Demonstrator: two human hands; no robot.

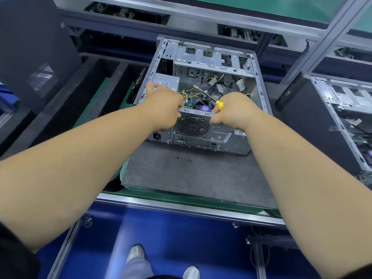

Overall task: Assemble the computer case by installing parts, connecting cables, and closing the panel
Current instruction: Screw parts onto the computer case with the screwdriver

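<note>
screwdriver (pixel 209 96) shaft up-left, into case (pixel 259 91)

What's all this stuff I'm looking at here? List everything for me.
Case: one, silver, open, lying on the mat.
Cables: a bundle, yellow and black, inside the case.
Fan grille: one, black, on the case's rear face.
Screwdriver: one, yellow handle, shaft pointing into the case.
Screws: two, dark, loose on the mat in front of the case.
Mat: one, grey, on the green bench.
Second case: one, silver and black, at the right.
Shoes: two, white, on the blue floor.
Left hand: grips the case's rear edge.
Right hand: holds the screwdriver at that edge.
</note>
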